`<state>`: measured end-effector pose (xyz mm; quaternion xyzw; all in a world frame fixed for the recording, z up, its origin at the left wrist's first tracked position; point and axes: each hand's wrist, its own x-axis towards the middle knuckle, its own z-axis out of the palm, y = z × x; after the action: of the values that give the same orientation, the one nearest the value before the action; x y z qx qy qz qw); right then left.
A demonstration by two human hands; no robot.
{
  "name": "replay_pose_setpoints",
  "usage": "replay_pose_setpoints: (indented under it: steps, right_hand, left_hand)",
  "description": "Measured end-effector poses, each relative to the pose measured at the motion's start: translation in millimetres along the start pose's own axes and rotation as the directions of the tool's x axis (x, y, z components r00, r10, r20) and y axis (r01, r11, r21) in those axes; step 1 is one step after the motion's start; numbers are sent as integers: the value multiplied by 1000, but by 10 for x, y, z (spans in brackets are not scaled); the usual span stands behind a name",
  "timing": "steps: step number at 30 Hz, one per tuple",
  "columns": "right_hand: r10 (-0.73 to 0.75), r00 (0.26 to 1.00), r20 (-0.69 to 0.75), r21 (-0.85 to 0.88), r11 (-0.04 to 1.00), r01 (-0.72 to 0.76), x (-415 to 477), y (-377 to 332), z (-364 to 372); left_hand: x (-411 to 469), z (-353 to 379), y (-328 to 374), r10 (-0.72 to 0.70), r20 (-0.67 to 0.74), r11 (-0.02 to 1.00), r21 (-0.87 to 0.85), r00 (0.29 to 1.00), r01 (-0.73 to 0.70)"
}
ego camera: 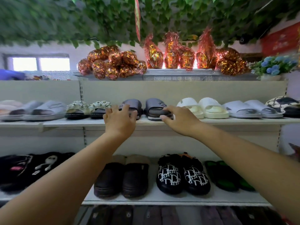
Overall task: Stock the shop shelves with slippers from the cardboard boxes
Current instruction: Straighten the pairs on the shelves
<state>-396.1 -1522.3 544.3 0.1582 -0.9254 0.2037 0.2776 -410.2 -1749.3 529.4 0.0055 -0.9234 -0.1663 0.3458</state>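
1. Grey rubber is what I am handling. The left grey slide (130, 103) and the right grey slide (155, 103) are sitting side by side with a small gap between them on the upper shelf (227, 120). The jewelled sandals (88, 106) are flanking them on one side and the cream slides (203, 108) on the other.
2. I am reaching up with both arms. My left hand (120, 121) is curling its fingers (125, 108) over the near end of the left grey slide, with the thumb hooking its right edge. My right hand (181, 118) is pinching the near end of the right grey slide, fingers on top and thumb beneath.
3. I am judging the step in hand to be seating this pair. Both soles are looking flat on the board, so I am squaring them rather than carrying them.
4. Next, I am expecting to need a small nudge to bring the two slides parallel and level with the neighbours' front edges. After that comes a clean release, without dragging either slide off the lip.
5. I am seeing no cardboard boxes in this view, so fetching another pair is going to call for turning away from the shelves.
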Motion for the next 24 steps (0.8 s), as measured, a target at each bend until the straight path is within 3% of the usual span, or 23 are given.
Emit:
replay_pose_setpoints:
  steps: [3, 5, 13, 20, 24]
  right_hand:
    - [80, 996, 24, -63, 995, -79, 119, -125, 229]
    - [136, 991, 18, -92, 987, -133, 166, -144, 302]
    - [176, 983, -61, -57, 982, -179, 242, -247, 354]
    - [207, 971, -118, -11, 978, -210, 234, -188, 538]
    - [206, 975, -79, -47, 977, -210, 212, -190, 544]
  left_hand:
    - [-8, -7, -343, -79, 150, 997, 34, 986, 75]
    - [-5, 26, -500, -45, 191, 999, 31, 981, 40]
    - [92, 183, -538, 118, 163, 991, -74, 980, -107]
    - [132, 268, -660, 150, 99, 976, -175, 984, -131]
    - [119, 186, -665, 156, 159, 979, -155, 975, -131]
